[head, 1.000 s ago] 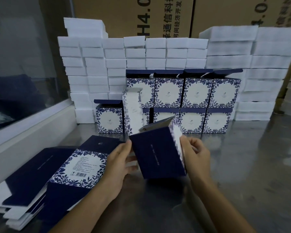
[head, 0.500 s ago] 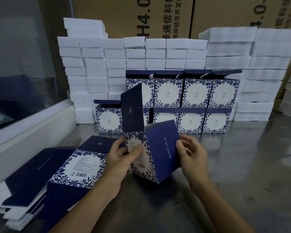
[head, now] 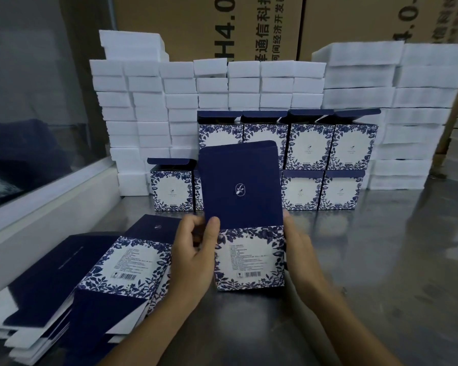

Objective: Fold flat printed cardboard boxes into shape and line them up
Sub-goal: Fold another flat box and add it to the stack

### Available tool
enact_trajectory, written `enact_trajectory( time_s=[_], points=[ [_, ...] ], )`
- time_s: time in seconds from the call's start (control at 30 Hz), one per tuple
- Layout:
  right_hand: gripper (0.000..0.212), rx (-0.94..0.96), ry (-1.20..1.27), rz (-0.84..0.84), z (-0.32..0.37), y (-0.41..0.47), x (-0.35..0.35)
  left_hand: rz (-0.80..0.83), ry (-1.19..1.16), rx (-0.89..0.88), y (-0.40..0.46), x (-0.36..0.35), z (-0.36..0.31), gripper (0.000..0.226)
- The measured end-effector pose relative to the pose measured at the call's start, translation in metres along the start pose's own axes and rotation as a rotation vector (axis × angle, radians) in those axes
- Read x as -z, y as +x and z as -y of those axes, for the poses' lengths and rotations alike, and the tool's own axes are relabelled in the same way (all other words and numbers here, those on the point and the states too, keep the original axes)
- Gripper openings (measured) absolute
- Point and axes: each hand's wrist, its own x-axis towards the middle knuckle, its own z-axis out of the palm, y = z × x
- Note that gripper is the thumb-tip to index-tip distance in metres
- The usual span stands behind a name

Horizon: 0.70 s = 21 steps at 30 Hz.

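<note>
Change: turned since half a second ago, the box (head: 249, 257) now shows its barcode panel square to the camera, where a navy side faced us before; its navy lid flap (head: 239, 184) stands upright.
Hands: left hand (head: 193, 257) pinches the box's left edge, thumb over the front near the flap's hinge; right hand (head: 300, 249) presses along the right wall, fingers hidden behind it.
Box location: centre of the frame, bottom edge at or just above the steel worktop (head: 381, 260) (contact is unclear).
Meaning: body looks squared up, so placing it seems next.
Row: finished boxes (head: 339, 190) wait behind, lids open.
Supply: flat blanks (head: 117, 265) lie lower left.
</note>
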Motion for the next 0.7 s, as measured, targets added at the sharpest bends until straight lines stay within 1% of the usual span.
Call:
enact_trajectory(
  time_s=[0.07, 0.17, 0.23, 0.27, 0.3, 0.33, 0.37, 0.4, 0.47, 0.57, 0.63, 0.7],
  points=[
    [0.058, 0.061, 0.015, 0.01, 0.001, -0.001, -0.003, -0.046, -0.031, 0.035, 0.003, 0.0, 0.0, 0.025],
    [0.071, 0.083, -0.011, 0.048, 0.001, -0.004, -0.005, -0.103, -0.047, 0.071, 0.007, 0.001, 0.004, 0.008],
    [0.073, 0.086, -0.033, 0.025, 0.0, -0.004, -0.005, -0.106, -0.057, 0.035, 0.007, 0.001, 0.002, 0.016],
    [0.07, 0.079, -0.036, -0.009, 0.0, -0.003, -0.005, -0.084, -0.033, -0.009, 0.006, 0.001, 0.002, 0.017],
    [0.06, 0.08, -0.038, -0.048, -0.002, -0.001, -0.005, -0.052, 0.025, -0.06, 0.005, 0.001, 0.002, 0.012],
    [0.043, 0.096, -0.049, -0.087, -0.003, -0.001, -0.004, -0.013, 0.096, -0.104, 0.003, 0.0, 0.001, 0.009],
    [0.027, 0.133, -0.088, -0.132, -0.004, 0.0, -0.004, 0.01, 0.167, -0.144, 0.001, -0.001, 0.002, 0.015],
    [0.019, 0.19, -0.14, -0.181, -0.004, 0.0, -0.003, 0.028, 0.216, -0.169, -0.001, -0.001, 0.004, 0.023],
    [0.019, 0.327, -0.264, -0.274, -0.004, 0.0, -0.002, 0.038, 0.284, -0.194, -0.003, -0.003, 0.007, 0.03],
    [0.022, 0.584, -0.562, -0.414, -0.003, 0.0, -0.003, 0.05, 0.327, -0.207, -0.005, -0.005, 0.009, 0.034],
    [0.021, 0.689, -0.696, -0.428, -0.002, -0.003, -0.009, 0.056, 0.344, -0.219, -0.006, -0.005, 0.009, 0.039],
    [0.019, 0.749, -0.779, -0.388, 0.001, -0.011, -0.019, 0.059, 0.354, -0.247, -0.007, -0.006, 0.01, 0.039]
  ],
)
